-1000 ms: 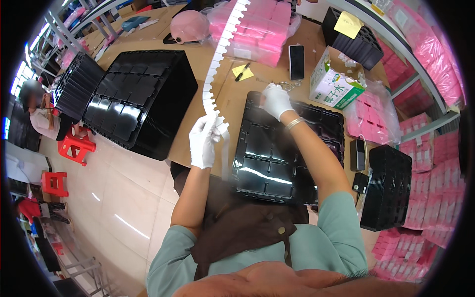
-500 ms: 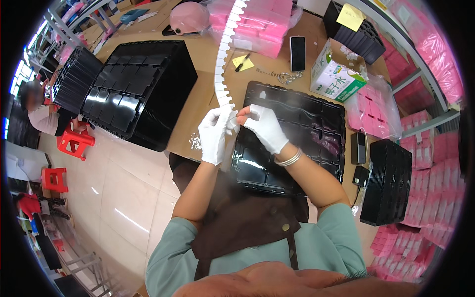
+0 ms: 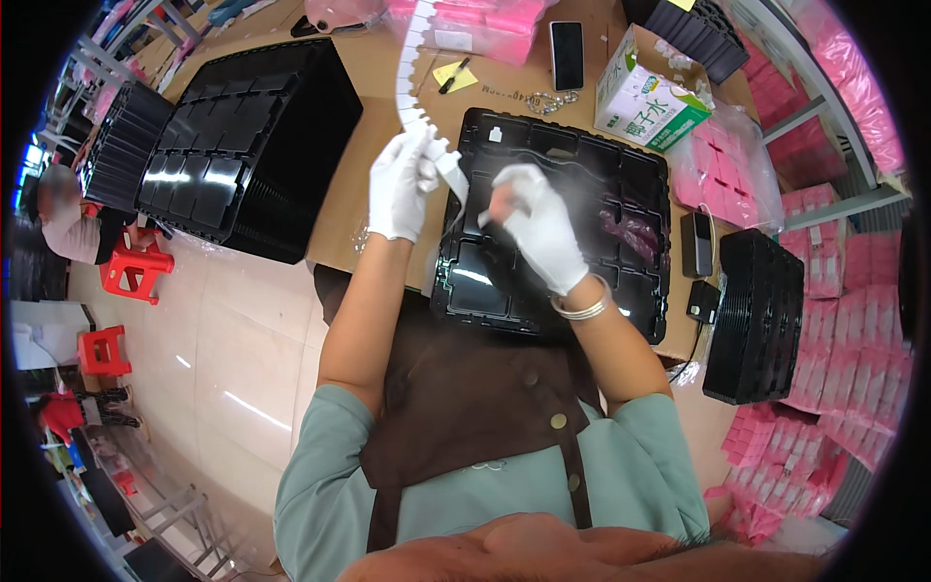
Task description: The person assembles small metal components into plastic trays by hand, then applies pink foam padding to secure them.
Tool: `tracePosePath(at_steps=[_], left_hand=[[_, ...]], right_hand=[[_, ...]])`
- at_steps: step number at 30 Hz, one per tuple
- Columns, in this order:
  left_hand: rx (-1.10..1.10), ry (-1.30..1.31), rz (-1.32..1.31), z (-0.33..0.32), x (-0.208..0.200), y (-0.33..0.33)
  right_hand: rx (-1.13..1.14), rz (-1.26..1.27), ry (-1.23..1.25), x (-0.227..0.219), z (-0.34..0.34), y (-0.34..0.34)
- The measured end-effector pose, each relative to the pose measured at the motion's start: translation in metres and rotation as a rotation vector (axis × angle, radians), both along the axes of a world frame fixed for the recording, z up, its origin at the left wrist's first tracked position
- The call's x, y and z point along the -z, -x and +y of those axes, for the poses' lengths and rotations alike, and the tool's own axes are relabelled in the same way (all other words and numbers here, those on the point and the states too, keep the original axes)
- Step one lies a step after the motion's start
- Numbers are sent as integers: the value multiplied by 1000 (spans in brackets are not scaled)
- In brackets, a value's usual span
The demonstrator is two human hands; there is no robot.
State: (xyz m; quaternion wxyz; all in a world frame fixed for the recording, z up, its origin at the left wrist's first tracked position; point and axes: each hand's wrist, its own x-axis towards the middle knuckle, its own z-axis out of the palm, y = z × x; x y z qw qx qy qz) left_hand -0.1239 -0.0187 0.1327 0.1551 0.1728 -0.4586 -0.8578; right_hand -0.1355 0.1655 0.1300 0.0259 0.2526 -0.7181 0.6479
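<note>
My gloved left hand [image 3: 396, 194] is closed on a long white strip of labels [image 3: 411, 53] with a notched edge. The strip runs up and away over the table, and its loose end curls down beside the hand. My gloved right hand [image 3: 540, 228] hovers over the black plastic tray [image 3: 572, 312], its bare fingertips drawn together. Motion blurs those fingertips, and a small whitish bit shows there that I cannot make out. The tray lies on the table in front of me, with a small white label [image 3: 496, 134] at its far left corner.
Stacked black trays [image 3: 242, 145] stand left; more black trays [image 3: 754, 320] lie right. Beyond are a phone [image 3: 567, 56], a pen on a yellow note [image 3: 452, 76], a bracelet [image 3: 553, 102] and an open carton [image 3: 652, 92]. A power bank [image 3: 696, 244] lies right. Someone sits far left.
My right hand has moved away from the left, rightward over the tray. My left hand keeps the strip, whose loose end now hangs free. The whole view has shifted a little.
</note>
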Motion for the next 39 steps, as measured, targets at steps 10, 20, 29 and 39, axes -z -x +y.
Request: tracePosePath(at_steps=[10, 20, 29, 39], left_hand=[[-84, 223, -59, 7, -6, -19], [-36, 341, 8, 41, -16, -26], [278, -40, -22, 35, 3, 22], [44, 133, -12, 27, -5, 15]], right_hand=[[-203, 315, -984, 24, -8, -44], [-134, -346, 75, -8, -10, 12], [86, -108, 19, 1, 8, 9], [397, 156, -854, 5, 174, 144]])
